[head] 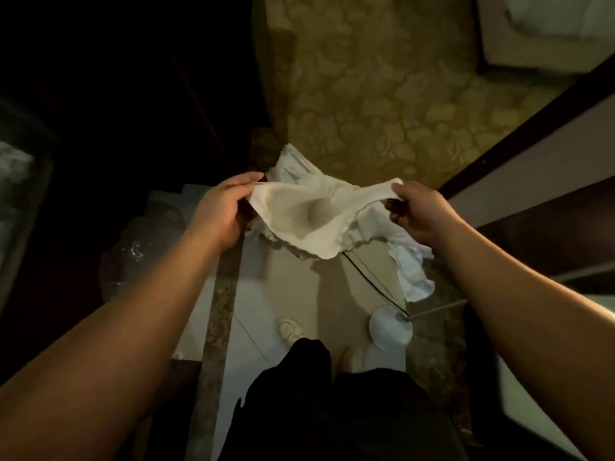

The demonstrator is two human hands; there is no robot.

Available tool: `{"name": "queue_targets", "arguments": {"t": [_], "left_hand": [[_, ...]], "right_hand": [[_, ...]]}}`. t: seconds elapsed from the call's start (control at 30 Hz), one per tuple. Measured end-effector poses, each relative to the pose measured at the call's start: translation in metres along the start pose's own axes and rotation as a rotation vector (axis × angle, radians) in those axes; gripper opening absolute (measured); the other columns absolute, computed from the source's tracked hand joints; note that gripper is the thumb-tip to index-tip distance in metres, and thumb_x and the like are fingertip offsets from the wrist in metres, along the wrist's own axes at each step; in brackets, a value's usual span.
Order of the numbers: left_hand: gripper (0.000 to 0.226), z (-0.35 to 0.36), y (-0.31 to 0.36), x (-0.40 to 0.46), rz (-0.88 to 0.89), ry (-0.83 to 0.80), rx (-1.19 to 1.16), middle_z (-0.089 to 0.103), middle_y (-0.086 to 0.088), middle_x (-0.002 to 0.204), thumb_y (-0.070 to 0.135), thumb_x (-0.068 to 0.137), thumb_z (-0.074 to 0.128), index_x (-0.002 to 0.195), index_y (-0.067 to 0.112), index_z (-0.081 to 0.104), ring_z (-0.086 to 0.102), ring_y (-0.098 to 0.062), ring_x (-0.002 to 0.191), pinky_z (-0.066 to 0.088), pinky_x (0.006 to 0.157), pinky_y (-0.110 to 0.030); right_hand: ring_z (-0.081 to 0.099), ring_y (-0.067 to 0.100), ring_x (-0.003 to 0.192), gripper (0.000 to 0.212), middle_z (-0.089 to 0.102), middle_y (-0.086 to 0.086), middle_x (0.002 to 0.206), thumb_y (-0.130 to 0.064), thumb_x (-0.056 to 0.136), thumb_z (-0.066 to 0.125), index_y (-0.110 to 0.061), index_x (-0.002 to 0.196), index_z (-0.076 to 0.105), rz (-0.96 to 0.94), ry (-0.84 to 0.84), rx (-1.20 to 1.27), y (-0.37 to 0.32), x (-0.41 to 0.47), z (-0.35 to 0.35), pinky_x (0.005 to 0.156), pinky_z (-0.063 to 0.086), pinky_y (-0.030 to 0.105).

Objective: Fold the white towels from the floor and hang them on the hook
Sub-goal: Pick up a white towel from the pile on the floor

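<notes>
A white towel (309, 216) hangs spread in the air between my two hands, sagging in the middle. My left hand (221, 207) pinches its left top corner. My right hand (421, 211) pinches its right top corner. Below and behind it, more white towels (412, 267) lie crumpled in a pile on the floor, partly hidden by the held towel. No hook is in view.
A white round lamp base (389, 327) with a thin pole and a black cable (372, 281) stands on the pale floor at right. Patterned carpet (382, 94) lies ahead. Crinkled clear plastic (139, 247) sits at left. My shoes and dark trousers (332, 410) are below.
</notes>
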State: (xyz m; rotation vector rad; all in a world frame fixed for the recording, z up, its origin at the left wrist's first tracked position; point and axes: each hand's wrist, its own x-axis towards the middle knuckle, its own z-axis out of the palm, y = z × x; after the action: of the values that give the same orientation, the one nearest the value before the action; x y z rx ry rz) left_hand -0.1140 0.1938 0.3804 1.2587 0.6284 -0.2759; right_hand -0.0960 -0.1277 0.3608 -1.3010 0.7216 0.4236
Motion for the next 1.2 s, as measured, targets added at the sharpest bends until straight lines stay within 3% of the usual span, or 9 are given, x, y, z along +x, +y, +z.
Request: {"name": "queue_targets", "arguments": {"t": [0.3, 0.4, 0.5, 0.63, 0.73, 0.87, 1.07, 1.13, 1.2], "left_hand": [[0.044, -0.072, 0.020, -0.167, 0.309, 0.138, 0.177, 0.071, -0.008, 0.102, -0.015, 0.089, 0.043, 0.120, 0.004, 0.067, 0.071, -0.014, 0.091, 0.057, 0.073, -0.019], [0.046, -0.093, 0.016, -0.227, 0.356, 0.225, 0.194, 0.069, -0.012, 0.106, -0.017, 0.090, 0.048, 0.125, 0.007, 0.065, 0.069, -0.020, 0.098, 0.056, 0.089, -0.030], [0.030, -0.116, 0.013, -0.289, 0.415, 0.343, 0.253, 0.071, -0.008, 0.105, -0.005, 0.097, 0.054, 0.114, 0.015, 0.069, 0.072, -0.013, 0.091, 0.056, 0.085, -0.027], [0.029, -0.150, 0.003, -0.385, 0.508, 0.453, 0.392, 0.073, 0.000, 0.071, 0.008, 0.098, 0.059, 0.085, 0.027, 0.076, 0.070, -0.012, 0.072, 0.055, 0.065, -0.016], [0.028, -0.178, -0.005, -0.459, 0.519, 0.584, 0.535, 0.070, 0.001, 0.067, 0.026, 0.097, 0.062, 0.072, 0.032, 0.073, 0.068, -0.009, 0.071, 0.051, 0.068, -0.015], [0.013, -0.212, -0.020, -0.542, 0.519, 0.666, 0.521, 0.064, 0.002, 0.064, 0.029, 0.097, 0.064, 0.088, 0.022, 0.071, 0.060, -0.018, 0.069, 0.045, 0.070, -0.032], [0.024, -0.263, -0.068, -0.663, 0.488, 0.798, 0.618, 0.054, 0.004, 0.078, 0.043, 0.099, 0.057, 0.084, 0.024, 0.058, 0.051, -0.014, 0.070, 0.038, 0.063, -0.032], [0.018, -0.285, -0.093, -0.706, 0.433, 0.845, 0.630, 0.050, 0.013, 0.092, 0.048, 0.100, 0.054, 0.103, 0.030, 0.054, 0.051, -0.007, 0.082, 0.040, 0.069, -0.029], [0.040, -0.305, -0.121, -0.749, 0.408, 0.864, 0.542, 0.051, 0.012, 0.110, 0.051, 0.100, 0.053, 0.134, 0.030, 0.050, 0.054, -0.010, 0.101, 0.044, 0.085, -0.031]], "right_hand": [[0.066, 0.004, 0.055, 0.007, 0.066, 0.004, 0.085, -0.015, 0.100, 0.056, -0.014, 0.106, 0.060, -0.267, -0.097, -0.321, -0.032, -0.092, 0.017, 0.038, 0.035, 0.017], [0.066, 0.008, 0.070, 0.015, 0.067, 0.002, 0.098, -0.016, 0.101, 0.053, -0.020, 0.114, 0.060, -0.342, -0.174, -0.350, -0.037, -0.131, 0.022, 0.044, 0.036, 0.021], [0.066, 0.010, 0.079, 0.013, 0.067, 0.002, 0.104, -0.019, 0.102, 0.056, -0.025, 0.102, 0.067, -0.329, -0.268, -0.327, -0.039, -0.176, 0.024, 0.053, 0.036, 0.024], [0.065, 0.006, 0.094, 0.021, 0.069, -0.006, 0.108, -0.028, 0.097, 0.066, -0.026, 0.118, 0.064, -0.406, -0.472, -0.407, -0.039, -0.237, 0.029, 0.062, 0.035, 0.026], [0.054, 0.009, 0.074, 0.026, 0.063, -0.004, 0.093, -0.024, 0.096, 0.067, -0.022, 0.122, 0.062, -0.532, -0.516, -0.557, -0.034, -0.279, 0.039, 0.060, 0.033, 0.025], [0.059, 0.001, 0.062, 0.011, 0.073, -0.009, 0.084, -0.036, 0.097, 0.065, -0.028, 0.096, 0.071, -0.754, -0.500, -0.704, -0.011, -0.330, 0.061, 0.052, 0.040, 0.016], [0.065, 0.007, 0.092, 0.015, 0.071, -0.017, 0.094, -0.046, 0.095, 0.065, -0.032, 0.099, 0.069, -0.795, -0.632, -0.655, 0.051, -0.408, 0.091, 0.077, 0.047, 0.023], [0.069, 0.011, 0.092, 0.010, 0.072, -0.006, 0.100, -0.040, 0.098, 0.063, -0.032, 0.099, 0.068, -0.792, -0.717, -0.633, 0.080, -0.442, 0.101, 0.079, 0.050, 0.025], [0.070, 0.012, 0.097, 0.014, 0.072, 0.001, 0.111, -0.036, 0.100, 0.061, -0.027, 0.109, 0.067, -0.746, -0.804, -0.601, 0.111, -0.478, 0.108, 0.087, 0.052, 0.029]]}}
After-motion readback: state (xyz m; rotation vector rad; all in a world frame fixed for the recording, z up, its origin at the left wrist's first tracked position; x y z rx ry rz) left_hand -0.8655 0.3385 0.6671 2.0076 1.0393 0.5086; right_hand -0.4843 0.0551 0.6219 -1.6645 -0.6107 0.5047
